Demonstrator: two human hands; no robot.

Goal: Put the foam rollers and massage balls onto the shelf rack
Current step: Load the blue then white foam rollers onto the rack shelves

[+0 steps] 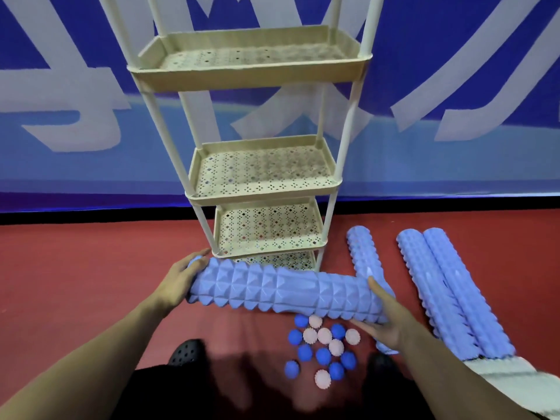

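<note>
I hold a light blue ridged foam roller (pixel 281 291) crosswise, low in front of the beige shelf rack (pixel 263 174). My left hand (pixel 178 278) grips its left end and my right hand (pixel 383 319) cups its right end. A second roller (pixel 365 256) lies on the floor behind the held one, partly hidden. Two more rollers (pixel 451 295) lie side by side at the right. Several spiky blue and pink massage balls (pixel 322 347) sit clustered on the red floor under the held roller. The rack's visible trays hold nothing.
The rack stands against a blue and white banner wall (pixel 91 116). Black shoes (pixel 186 353) show at the bottom, near the balls. A whitish woven mat (pixel 515 380) lies at the lower right, by the ends of the two rollers.
</note>
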